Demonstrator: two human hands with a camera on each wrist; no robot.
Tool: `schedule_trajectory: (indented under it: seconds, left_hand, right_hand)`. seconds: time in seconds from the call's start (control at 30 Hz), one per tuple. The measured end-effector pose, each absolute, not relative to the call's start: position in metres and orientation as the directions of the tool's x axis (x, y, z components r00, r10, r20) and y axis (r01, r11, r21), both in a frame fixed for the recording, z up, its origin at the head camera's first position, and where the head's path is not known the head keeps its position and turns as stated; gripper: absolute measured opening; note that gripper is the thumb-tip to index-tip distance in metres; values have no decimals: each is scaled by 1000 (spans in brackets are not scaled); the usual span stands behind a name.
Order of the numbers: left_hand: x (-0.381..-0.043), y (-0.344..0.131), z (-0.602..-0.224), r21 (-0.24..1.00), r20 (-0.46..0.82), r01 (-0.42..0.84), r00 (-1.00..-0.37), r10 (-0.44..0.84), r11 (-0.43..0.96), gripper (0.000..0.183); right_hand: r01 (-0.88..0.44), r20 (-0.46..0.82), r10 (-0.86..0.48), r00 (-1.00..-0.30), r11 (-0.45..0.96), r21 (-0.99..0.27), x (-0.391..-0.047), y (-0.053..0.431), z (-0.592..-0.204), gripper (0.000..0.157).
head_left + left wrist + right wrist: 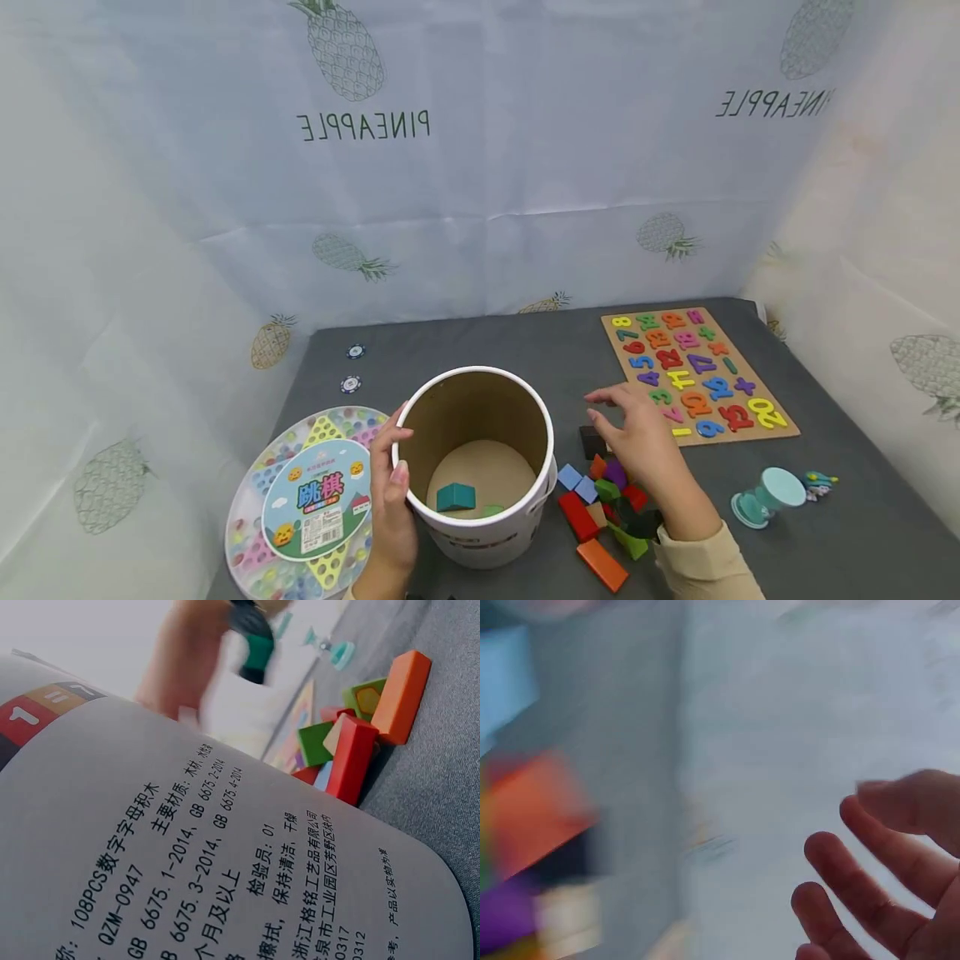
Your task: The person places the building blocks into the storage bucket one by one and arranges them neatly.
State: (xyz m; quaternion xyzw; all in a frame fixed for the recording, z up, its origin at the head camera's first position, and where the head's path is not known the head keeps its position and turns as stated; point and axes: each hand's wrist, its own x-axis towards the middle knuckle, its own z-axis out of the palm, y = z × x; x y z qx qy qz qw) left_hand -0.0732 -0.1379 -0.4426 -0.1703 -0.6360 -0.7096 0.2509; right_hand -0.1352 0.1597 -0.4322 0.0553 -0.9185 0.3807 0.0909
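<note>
In the head view, a tall white cylindrical bucket stands on the dark grey surface, a teal block and a light green piece lying inside it. The left hand holds the bucket's near-left side, its fingers curled over the rim. The right hand hangs above the far end of a heap of coloured blocks just right of the bucket; its fingers are loosely bent, a gap parts thumb and forefinger, and they hold nothing. Behind that hand lies a tan number board, with a turquoise cup-shaped toy further right. A round game board lies left of the bucket.

In the left wrist view, the bucket's printed wall fills the foreground; beyond it a red block and an orange block lean together. The other arm above is blurred.

In the right wrist view, the right hand's fingers are spread and bent, with nothing in them; the blocks at the left are smeared by blur.
</note>
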Motion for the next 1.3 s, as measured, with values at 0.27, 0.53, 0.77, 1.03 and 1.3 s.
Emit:
schedule_trajectory:
  seconds: [0.27,0.53,0.77,1.03,1.3]
  left_hand:
    - [-72,-139,-443,806,573,586,-807,-139,-82,40]
    - [-73,-138,-443,810,569,581,-811,-135,-78,39]
    - [-73,-140,-443,804,579,591,-804,-132,-70,39]
    - [-73,-139,-443,806,576,588,-806,-134,-68,40]
    - [-73,-140,-442,810,573,584,-808,-136,-51,40]
  right_hand:
    - [-51,-89,-110,-990,864,-501,-149,175,-491,39]
    - [-34,-158,-111,-981,903,-428,-155,161,-497,28]
    - [-55,-79,-101,-992,891,-450,-157,149,-502,32]
    - [-288,307,-93,-947,669,-685,-141,137,-427,49]
    - [-618,572,-237,-785,360,-699,-116,100,-364,41]
